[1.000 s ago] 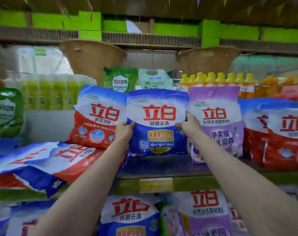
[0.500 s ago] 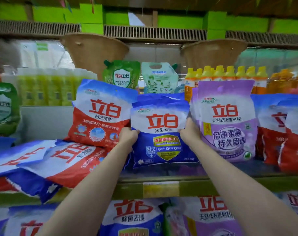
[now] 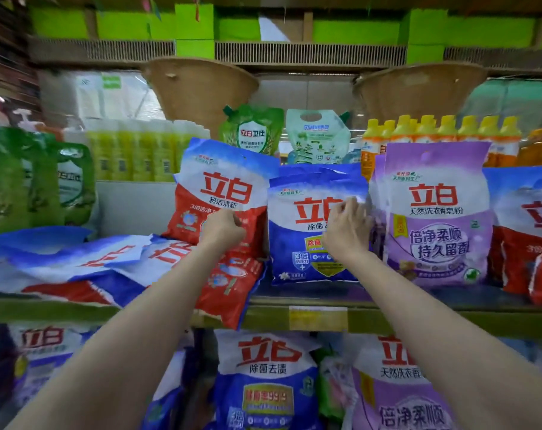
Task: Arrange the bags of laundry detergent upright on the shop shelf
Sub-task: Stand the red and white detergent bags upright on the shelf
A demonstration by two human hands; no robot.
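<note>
Blue bag (image 3: 307, 243) stands upright on the middle shelf (image 3: 418, 315), between the leaning red bag (image 3: 214, 193) and the purple bag (image 3: 437, 218), touching or very nearly touching both. Right hand (image 3: 345, 232) lies over the blue bag's front, fingers curled at its upper right edge; whether they pinch the film or only rest there, cannot tell. Left hand (image 3: 223, 226) is closed in a loose fist against the red bag's face; no bag edge visible inside it, hold unconfirmed. Risks, as judged: red bag tilts left with only the flat-lying bags (image 3: 77, 265) beside it, so it may slump once support goes. One flat bag (image 3: 229, 293) overhangs the shelf lip and a nudge could drop it. Blue bag's soft top may fold forward.
</note>
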